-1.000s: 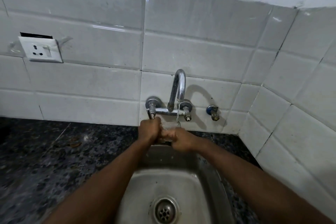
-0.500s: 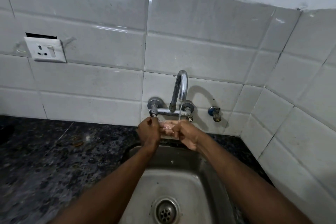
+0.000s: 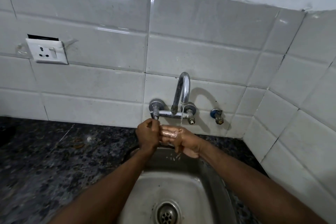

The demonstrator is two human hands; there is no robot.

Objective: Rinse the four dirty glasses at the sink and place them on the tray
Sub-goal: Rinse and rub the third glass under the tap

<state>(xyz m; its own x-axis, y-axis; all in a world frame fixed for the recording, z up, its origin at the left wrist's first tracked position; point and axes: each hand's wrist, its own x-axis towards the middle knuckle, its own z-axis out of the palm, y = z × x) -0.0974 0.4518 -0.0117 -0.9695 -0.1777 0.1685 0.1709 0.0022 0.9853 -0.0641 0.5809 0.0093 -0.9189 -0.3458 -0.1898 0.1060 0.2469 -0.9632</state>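
Note:
A clear drinking glass (image 3: 168,133) is held on its side under the tap, above the back edge of the steel sink (image 3: 214,178). My left hand (image 3: 146,137) grips its left end with curled fingers. My right hand (image 3: 187,143) wraps round it from the right, and its fingers show through the wet glass. A thin stream of water (image 3: 182,114) falls from the chrome tap (image 3: 182,89) onto the glass and my right hand. No other glasses and no tray are in view.
Dark speckled stone counter (image 3: 54,160) stretches left of the sink. White tiled walls meet in a corner at the right. A wall socket (image 3: 47,51) sits at upper left, a small blue valve (image 3: 217,115) right of the tap, and the drain (image 3: 167,213) in the basin.
The glass has turned from more upright to lying sideways between my hands, and my right hand has rolled round it. Both hands stay under the running water.

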